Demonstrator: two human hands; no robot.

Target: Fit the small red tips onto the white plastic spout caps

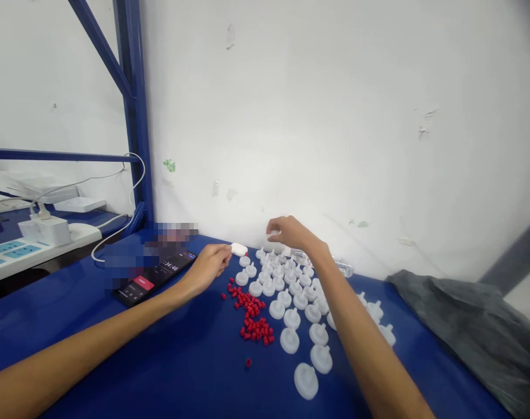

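Observation:
My left hand (pixel 208 266) reaches across the blue table (pixel 160 361) and pinches a small white part with a red tip (pixel 239 249) at its fingertips. My right hand (pixel 289 231) hovers near the wall with its fingers curled around a small white piece (pixel 274 234). Below both hands lie several white round plastic discs with stubs (pixel 291 317), spread in rows. A pile of small red caps (pixel 251 317) lies left of the discs, and one stray red cap (pixel 248 362) lies nearer me.
A black phone (pixel 154 277) showing a timer lies left of my left hand. A grey cloth (pixel 474 326) covers the table's right end. White power strips and chargers (pixel 42 233) with cables sit on the left shelf beside the blue frame post (pixel 136 116). Clear plastic wrap (pixel 341 266) lies by the wall.

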